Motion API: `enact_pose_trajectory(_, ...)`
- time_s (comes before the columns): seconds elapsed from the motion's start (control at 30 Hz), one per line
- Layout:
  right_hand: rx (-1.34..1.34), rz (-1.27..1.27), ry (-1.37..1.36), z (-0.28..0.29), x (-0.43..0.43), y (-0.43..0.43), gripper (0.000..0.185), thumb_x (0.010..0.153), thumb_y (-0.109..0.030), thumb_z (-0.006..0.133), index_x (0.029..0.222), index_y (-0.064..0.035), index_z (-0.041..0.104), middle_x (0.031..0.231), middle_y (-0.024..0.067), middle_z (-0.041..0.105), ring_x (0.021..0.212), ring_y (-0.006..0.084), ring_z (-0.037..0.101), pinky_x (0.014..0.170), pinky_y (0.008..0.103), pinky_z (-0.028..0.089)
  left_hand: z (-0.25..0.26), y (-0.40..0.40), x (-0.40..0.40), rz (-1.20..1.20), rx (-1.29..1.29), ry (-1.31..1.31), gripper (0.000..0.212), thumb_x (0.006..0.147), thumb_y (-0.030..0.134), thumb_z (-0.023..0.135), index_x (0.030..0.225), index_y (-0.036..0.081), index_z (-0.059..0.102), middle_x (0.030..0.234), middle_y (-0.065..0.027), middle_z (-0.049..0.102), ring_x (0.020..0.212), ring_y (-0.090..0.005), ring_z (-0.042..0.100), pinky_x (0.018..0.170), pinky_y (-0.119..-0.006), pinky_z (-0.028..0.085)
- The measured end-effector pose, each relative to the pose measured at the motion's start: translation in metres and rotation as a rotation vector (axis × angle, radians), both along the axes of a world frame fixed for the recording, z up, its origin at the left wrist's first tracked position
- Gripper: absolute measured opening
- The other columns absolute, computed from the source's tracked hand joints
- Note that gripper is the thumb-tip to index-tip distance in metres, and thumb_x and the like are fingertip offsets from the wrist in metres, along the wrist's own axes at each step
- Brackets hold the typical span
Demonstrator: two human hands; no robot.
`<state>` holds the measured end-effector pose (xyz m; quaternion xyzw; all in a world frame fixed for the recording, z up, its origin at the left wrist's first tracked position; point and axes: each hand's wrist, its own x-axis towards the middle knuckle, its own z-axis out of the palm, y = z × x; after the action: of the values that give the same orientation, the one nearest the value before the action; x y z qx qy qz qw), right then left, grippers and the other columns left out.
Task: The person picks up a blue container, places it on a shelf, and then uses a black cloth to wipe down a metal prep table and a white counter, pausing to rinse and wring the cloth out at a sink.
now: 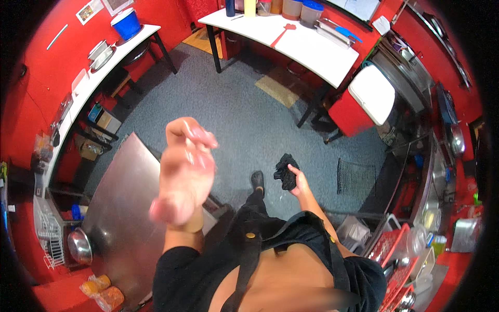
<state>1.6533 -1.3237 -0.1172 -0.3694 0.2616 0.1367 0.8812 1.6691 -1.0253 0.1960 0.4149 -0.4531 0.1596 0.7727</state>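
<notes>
My left hand (187, 167) is raised close to the camera, palm up and fingers curled, with nothing in it; it looks wet or shiny and partly blurred. Beneath and to the left of it lies a stainless steel table top (121, 218). My right hand (298, 181) is lower, over the floor, and grips a crumpled black cloth (286, 171) with the thumb on top. Past the cloth, a shoe (257, 180) of mine stands on the grey floor (234, 105).
A white table (312, 50) with containers and a red spatula (283, 35) stands ahead. Right of it is a red cooler with a white lid (372, 93). A steel bowl (80, 245) sits at the left, red plastic baskets (393, 249) at the lower right. A dark mat (356, 177) lies on the floor.
</notes>
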Motion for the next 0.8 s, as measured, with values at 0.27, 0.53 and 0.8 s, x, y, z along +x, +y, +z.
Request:
enact_pose_trajectory(0.27,-0.320,-0.353,-0.196,0.087,0.230,-0.118,0.048,0.082,-0.010,0.067,0.126,-0.0025,0.050,0.115,0.0125,0.060,0.101,0.0248,0.061,0.085,0.0377,0.050,0.098,-0.105,0.197,-0.531,-0.087,-0.328,0.045,0.088,0.055,0.047,0.111,0.019,0.058,0.117,-0.0015,0.043,0.106,-0.0224,0.040,0.092,-0.038,0.030)
enact_pose_trajectory(0.53,-0.811,-0.760,-0.324,0.097,0.421,-0.263,0.034,0.082,-0.007,0.068,0.114,-0.0024,0.059,0.104,0.0083,0.063,0.091,0.0191,0.061,0.080,0.0298,0.049,0.097,-0.215,0.422,-0.426,-0.075,0.024,0.054,0.085,0.055,0.047,0.118,0.012,0.047,0.112,-0.0033,0.046,0.099,-0.0214,0.044,0.089,-0.036,0.034)
enact_pose_trajectory(0.8,-1.755,-0.422,0.009,0.010,0.575,-0.286,0.048,0.069,-0.018,0.072,0.115,-0.0126,0.060,0.103,0.0158,0.062,0.097,0.0366,0.057,0.088,0.0458,0.044,-0.255,-0.300,0.787,0.849,1.646,0.345,0.087,0.074,0.063,0.063,0.132,0.002,0.043,0.125,-0.0231,0.052,0.120,-0.0412,0.044,0.103,-0.057,0.028)
